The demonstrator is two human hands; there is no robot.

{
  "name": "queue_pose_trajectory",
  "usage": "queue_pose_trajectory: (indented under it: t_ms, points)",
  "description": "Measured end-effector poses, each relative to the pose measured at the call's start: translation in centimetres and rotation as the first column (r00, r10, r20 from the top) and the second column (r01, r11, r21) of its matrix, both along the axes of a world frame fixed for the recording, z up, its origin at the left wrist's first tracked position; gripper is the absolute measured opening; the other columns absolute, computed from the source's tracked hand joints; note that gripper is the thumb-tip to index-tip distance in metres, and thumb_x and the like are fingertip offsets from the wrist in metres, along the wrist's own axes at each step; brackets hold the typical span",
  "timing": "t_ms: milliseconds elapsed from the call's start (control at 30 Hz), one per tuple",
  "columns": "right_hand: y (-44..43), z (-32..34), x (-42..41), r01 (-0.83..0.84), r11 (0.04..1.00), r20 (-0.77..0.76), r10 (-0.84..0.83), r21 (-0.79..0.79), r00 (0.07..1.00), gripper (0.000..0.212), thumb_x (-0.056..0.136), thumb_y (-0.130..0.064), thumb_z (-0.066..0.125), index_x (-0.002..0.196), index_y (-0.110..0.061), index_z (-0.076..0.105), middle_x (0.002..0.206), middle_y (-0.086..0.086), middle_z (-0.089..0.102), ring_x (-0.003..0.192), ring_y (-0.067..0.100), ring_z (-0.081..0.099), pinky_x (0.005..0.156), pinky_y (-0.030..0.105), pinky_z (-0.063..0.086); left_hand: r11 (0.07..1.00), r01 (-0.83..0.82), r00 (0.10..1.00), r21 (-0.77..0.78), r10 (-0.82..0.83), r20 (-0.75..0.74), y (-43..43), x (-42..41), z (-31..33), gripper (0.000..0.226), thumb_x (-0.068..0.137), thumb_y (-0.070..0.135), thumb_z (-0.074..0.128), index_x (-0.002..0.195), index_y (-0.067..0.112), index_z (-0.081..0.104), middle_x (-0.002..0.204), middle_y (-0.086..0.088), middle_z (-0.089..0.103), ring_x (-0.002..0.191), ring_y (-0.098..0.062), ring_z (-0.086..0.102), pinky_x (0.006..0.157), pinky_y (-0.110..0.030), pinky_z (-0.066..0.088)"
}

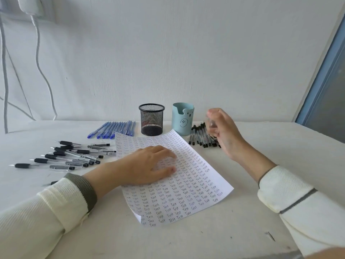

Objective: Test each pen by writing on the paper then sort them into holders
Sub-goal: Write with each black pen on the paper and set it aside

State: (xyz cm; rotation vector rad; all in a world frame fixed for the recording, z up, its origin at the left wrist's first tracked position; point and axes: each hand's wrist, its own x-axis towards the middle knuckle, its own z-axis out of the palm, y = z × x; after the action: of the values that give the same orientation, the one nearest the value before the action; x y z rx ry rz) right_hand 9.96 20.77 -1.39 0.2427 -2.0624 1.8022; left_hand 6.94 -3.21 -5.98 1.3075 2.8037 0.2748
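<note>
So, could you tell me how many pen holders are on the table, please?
2. A black mesh holder stands at the far end of the paper; a pale blue bear holder stands to its right, beside the black pens. None appears hidden.

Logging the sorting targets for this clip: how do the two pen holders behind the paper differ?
The black holder is see-through wire mesh with a plain round rim; the blue holder is solid, with a bear face and a notched rim. The black holder stands left of the blue holder. Both stand upright; no pens stick out of either.
</note>
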Motion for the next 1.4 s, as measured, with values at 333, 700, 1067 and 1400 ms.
queue_pose_trajectory:
  t_ms: [333, 700, 1067, 1400]
  points:
    - [-0.3, -3.2, 3.9, -0.296, 0.929, 0.254, 0.348, -0.223, 0.902, 0.063, 0.103, -0.050, 0.018, 0.126, -0.007, 0.057, 0.075, 0.018, 0.068, 0.069, 0.027, 0.064, 0.068, 0.035, 0.052, 0.999, -0.008, 1.000, -0.032, 0.008, 0.006, 0.2, 0.2, -0.2, 0.063, 0.087, 0.074, 0.030, 0.143, 0.047, 0.032, 0.156, 0.015, 0.026, 0.141, -0.010, 0.029, 0.116, -0.035, 0.020]
    - [1.0, -5.2, 4.9, -0.030, 0.958, 0.212, -0.033, 0.285, 0.977, 0.036, 0.082, -0.022, 0.078, 0.062, -0.015, 0.049, 0.059, 0.001, 0.056, 0.057, 0.014, 0.053, 0.051, 0.023, 0.041, 0.999, -0.015, 0.999, -0.043, 0.017, 0.033, 0.1, -0.1, -0.5, 0.069, 0.080, 0.082, 0.021, 0.142, 0.051, 0.029, 0.156, 0.016, 0.024, 0.143, -0.013, 0.027, 0.120, -0.043, 0.019]
    - [0.9, -5.8, 4.4, 0.083, 0.940, 0.113, -0.127, 0.332, 0.985, 0.050, 0.081, 0.003, 0.065, 0.048, -0.018, 0.033, 0.046, -0.011, 0.030, 0.045, 0.005, 0.032, 0.060, 0.033, 0.042, 0.999, 0.043, 0.998, -0.013, -0.042, 0.051, 0.4, 0.0, -0.5, 0.046, 0.094, 0.067, 0.027, 0.140, 0.060, 0.031, 0.156, 0.020, 0.024, 0.144, -0.005, 0.021, 0.121, -0.050, 0.012]
    - [0.8, -5.8, 4.4, 0.089, 0.915, 0.073, -0.128, 0.393, 0.989, 0.044, 0.080, 0.001, 0.068, 0.051, -0.012, 0.037, 0.045, -0.008, 0.032, 0.046, 0.011, 0.035, 0.051, 0.024, 0.037, 0.999, 0.041, 0.998, -0.004, -0.040, 0.053, 0.3, -0.1, -0.6, 0.056, 0.085, 0.077, 0.020, 0.138, 0.064, 0.029, 0.155, 0.023, 0.024, 0.143, -0.005, 0.022, 0.121, -0.050, 0.014]
